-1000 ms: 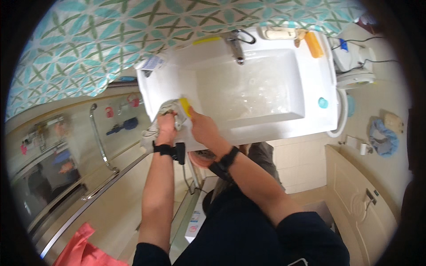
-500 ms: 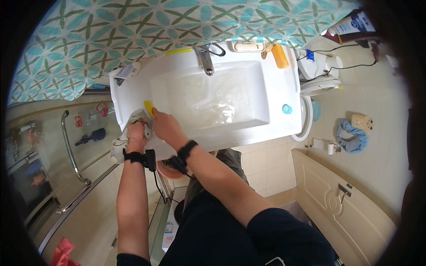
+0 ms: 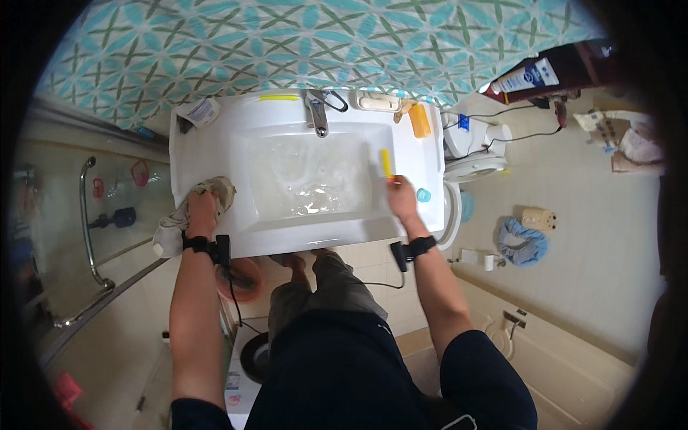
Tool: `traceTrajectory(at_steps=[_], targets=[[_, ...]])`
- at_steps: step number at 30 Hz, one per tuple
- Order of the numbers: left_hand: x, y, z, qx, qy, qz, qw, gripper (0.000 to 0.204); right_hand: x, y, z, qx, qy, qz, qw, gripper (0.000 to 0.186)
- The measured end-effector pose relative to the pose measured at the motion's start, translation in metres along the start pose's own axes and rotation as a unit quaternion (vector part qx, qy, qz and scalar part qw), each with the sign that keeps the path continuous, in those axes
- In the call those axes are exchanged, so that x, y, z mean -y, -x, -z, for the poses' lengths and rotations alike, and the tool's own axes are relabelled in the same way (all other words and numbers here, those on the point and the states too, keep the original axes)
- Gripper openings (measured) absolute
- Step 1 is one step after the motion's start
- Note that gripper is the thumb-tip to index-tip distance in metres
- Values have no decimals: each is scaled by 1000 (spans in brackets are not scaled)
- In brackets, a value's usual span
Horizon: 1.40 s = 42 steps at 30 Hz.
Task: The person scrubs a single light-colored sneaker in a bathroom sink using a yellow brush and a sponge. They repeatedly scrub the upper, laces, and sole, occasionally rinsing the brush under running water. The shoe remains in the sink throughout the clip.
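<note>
At the sink's left end, my left hand is closed on a light grey-beige shoe, holding it against the white rim. My right hand grips the end of a yellow brush above the right side of the sink; its bristles cannot be made out. Cloudy water with light reflections lies in the basin between my hands. Just right of my right hand, a small teal cap-like object sits on the rim.
A chrome faucet stands at the back of the sink. An orange bottle, a soap dish and a white packet rest along its back edge. The patterned curtain hangs behind. A pink bucket is on the floor below.
My right hand has moved with the brush from beside the shoe to the right side of the sink. My left hand keeps hold of the shoe, which shows more plainly now.
</note>
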State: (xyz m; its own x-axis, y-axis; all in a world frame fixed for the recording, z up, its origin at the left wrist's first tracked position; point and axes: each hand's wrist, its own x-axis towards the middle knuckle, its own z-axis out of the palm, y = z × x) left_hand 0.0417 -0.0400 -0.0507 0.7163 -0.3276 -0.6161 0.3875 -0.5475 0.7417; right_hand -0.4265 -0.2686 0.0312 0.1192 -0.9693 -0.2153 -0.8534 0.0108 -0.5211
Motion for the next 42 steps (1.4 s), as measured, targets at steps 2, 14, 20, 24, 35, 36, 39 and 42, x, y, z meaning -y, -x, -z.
traceTrajectory(at_steps=[2,14,20,24,35,36,39,42], targets=[[5,-3,1,-8,-52,-26,998,25,-35,-24,35,-51,94,-30,994,36],[-4,3,1,-25,-120,-12,992,26,-65,-92,40,-25,278,-19,960,31],[-20,21,-7,-27,-57,-1,998,23,-66,-101,55,-17,288,-3,958,31],[-12,14,-6,-13,-34,1,999,18,-66,-108,68,10,251,-24,968,38],[-6,4,-4,-25,-57,-39,997,21,-56,-149,99,-77,202,6,976,43],[-6,5,-5,-21,-54,-44,997,21,-52,-157,100,-72,178,14,981,45],[-4,3,-5,-20,-38,-49,998,23,-35,-182,98,-59,144,20,988,56],[3,-4,-4,-20,-4,-41,999,24,-15,-204,88,-36,183,60,981,66]])
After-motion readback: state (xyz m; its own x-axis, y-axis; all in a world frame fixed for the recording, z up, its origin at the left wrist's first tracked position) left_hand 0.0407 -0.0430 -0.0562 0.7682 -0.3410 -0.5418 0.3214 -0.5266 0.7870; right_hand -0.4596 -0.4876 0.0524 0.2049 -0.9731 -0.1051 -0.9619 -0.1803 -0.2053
